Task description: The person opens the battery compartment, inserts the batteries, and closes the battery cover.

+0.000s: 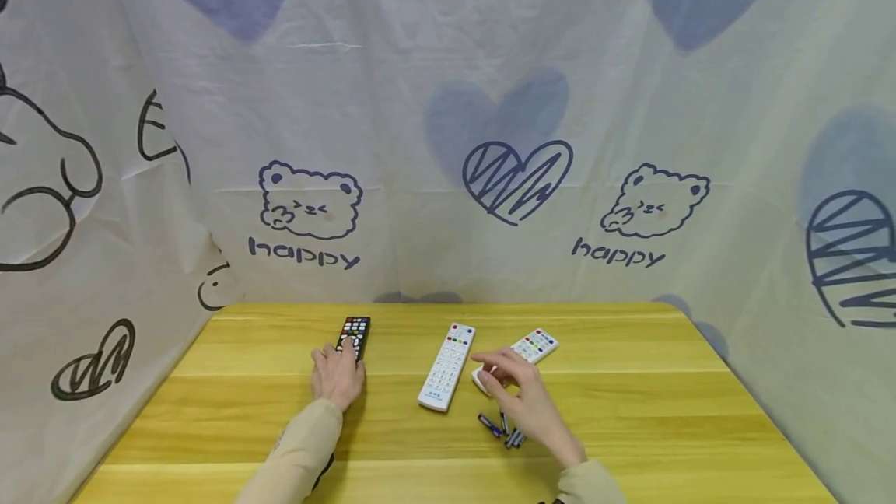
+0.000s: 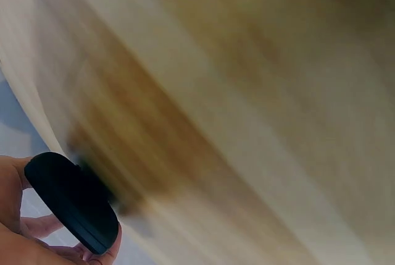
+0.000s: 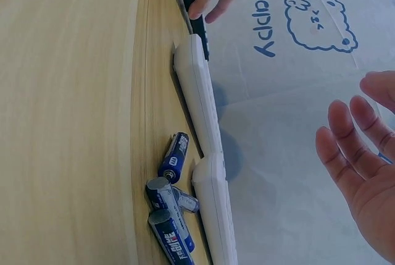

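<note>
At the left of the table, my left hand (image 1: 338,381) grips a black remote control (image 1: 358,326) from above, its fingers along the sides. The left wrist view catches the rounded end of that black remote (image 2: 69,202) between thumb and fingers. My right hand (image 1: 526,399) hovers over a white remote (image 1: 540,341) lying aslant, partly hiding it. In the right wrist view the right hand's fingers (image 3: 340,134) are loosely bent and hold nothing. Below that hand lie several small blue and silver batteries (image 1: 490,425), also in the right wrist view.
A longer white remote (image 1: 446,368) lies between the two hands, keys up. The wooden table (image 1: 651,411) ends at a hanging cloth (image 1: 413,247) printed with hearts and bears, which rises behind it and along both sides.
</note>
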The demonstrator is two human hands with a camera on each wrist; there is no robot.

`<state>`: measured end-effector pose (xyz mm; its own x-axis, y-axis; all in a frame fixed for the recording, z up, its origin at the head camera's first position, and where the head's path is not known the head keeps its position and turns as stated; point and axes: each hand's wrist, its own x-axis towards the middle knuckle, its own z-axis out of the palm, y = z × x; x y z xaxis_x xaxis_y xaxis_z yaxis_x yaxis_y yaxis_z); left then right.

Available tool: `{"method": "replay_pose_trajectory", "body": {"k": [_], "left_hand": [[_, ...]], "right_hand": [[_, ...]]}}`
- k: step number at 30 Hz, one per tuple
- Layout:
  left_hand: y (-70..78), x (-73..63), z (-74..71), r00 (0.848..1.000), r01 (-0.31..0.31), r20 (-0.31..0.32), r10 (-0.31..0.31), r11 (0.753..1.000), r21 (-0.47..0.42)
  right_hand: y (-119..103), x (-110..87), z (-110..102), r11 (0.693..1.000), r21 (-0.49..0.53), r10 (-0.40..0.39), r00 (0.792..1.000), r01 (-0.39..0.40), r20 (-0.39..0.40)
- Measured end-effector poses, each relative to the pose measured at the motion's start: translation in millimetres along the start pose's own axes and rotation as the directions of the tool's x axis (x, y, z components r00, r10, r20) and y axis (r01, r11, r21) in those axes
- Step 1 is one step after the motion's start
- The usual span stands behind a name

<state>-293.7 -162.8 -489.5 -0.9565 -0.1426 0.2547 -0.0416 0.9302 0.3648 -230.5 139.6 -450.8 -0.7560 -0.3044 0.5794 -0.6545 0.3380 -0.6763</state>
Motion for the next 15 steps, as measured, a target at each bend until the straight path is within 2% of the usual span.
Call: {"method": "replay_pose_trajectory", "body": {"k": [4,13,15], "left_hand": [[0.6,0.6,-0.2,1.0,0.021,0.018,-0.021,1.0,0.003],[2.5,0.0,1.5,1.0,0.02,0.01,-0.02,1.0,0.017],[4.6,-1.8,1.9,0.999,0.019,0.025,-0.02,0.999,0.036]], "right_hand": [[0.8,-0.1,-0.5,1.0,-0.009,0.007,1.0,-0.007,-0.004],[0.9,-0.2,-1.5,1.0,-0.016,0.01,1.0,-0.011,-0.013],[0.5,-0.2,-1.4,1.0,-0.017,0.008,1.0,-0.008,-0.01]]}}
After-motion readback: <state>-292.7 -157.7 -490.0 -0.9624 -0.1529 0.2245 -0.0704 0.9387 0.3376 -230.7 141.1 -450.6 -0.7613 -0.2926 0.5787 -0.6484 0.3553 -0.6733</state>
